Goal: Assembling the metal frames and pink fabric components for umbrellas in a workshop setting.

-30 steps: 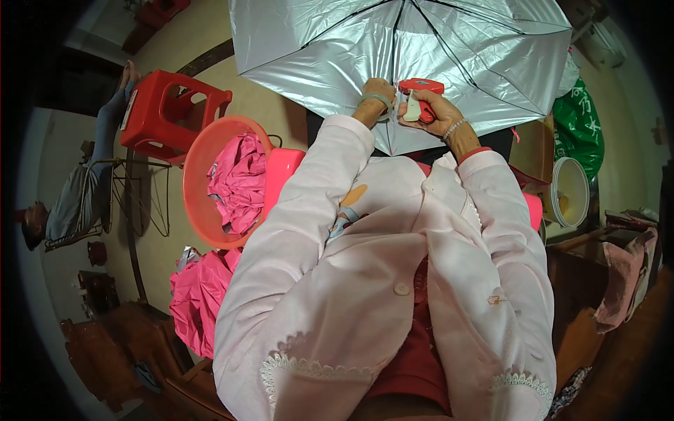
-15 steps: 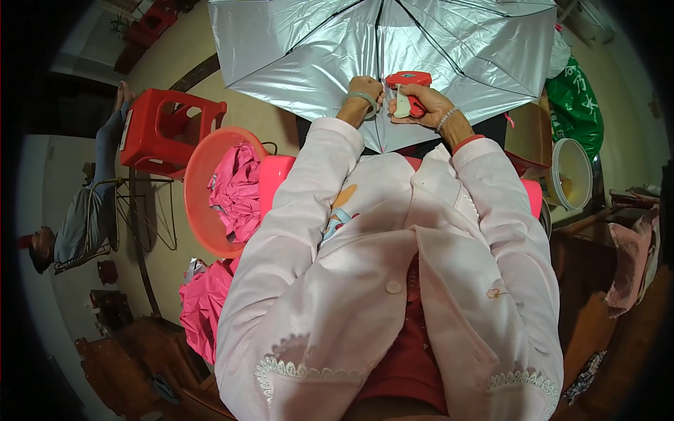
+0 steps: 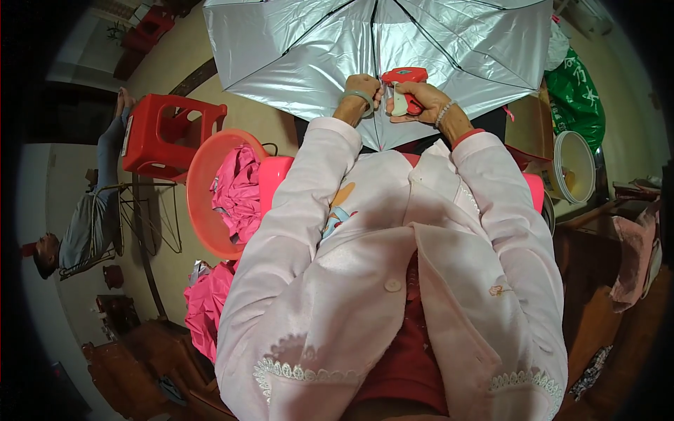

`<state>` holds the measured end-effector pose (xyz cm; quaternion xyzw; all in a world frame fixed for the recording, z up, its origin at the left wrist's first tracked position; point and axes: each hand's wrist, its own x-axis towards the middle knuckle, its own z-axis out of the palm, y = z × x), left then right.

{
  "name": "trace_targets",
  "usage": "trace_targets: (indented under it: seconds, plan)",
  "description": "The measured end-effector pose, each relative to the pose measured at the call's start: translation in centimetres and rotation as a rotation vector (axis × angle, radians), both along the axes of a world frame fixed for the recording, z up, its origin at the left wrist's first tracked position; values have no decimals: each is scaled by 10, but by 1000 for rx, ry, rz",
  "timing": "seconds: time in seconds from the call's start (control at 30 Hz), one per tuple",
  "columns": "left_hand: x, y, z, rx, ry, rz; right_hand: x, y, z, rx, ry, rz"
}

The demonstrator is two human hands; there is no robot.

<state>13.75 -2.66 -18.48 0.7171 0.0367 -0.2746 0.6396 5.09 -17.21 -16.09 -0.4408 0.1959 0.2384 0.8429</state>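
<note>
A silver-lined umbrella canopy [image 3: 281,81] with dark ribs lies spread, inside facing up, in front of me. My left hand [image 3: 361,88] is closed, its fingers pinching the canopy at a rib close to the near edge. Just to its right, my right hand [image 3: 430,104] is wrapped round a red and white hand tool [image 3: 405,76], whose exact kind I cannot make out. The tool's red head points away from me, over the canopy, and its pale grip lies against my fingers. The fingertips of both hands are close together, partly hiding the rib between them.
On my left stand a red plastic stool [image 3: 151,133] and an orange-red basin [image 3: 199,200] of crumpled pink fabric [image 3: 237,189]. More pink fabric [image 3: 209,302] lies below. A person [image 3: 88,224] reclines at far left. To my right are a green bag [image 3: 576,98] and a white bucket [image 3: 565,168].
The view has shifted slightly. Both hands keep their places on the canopy and the tool, and the tool's red head is tilted a little differently.
</note>
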Motion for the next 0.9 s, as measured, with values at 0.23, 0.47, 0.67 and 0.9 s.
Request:
trace_targets:
  seconds: [0.23,0.47,0.67,0.9]
  plan:
    - [-4,0,2,7,-70,-85,2,2,-2,-11,15,5]
    - [-6,-1,3,31,-78,-64,4,2,-10,5,2,-3]
    - [-10,-2,10,69,-83,-60,2,4,-6,-23,15,-15]
    - [-7,-4,7,93,-109,-57,5,3,-6,2,-11,14]
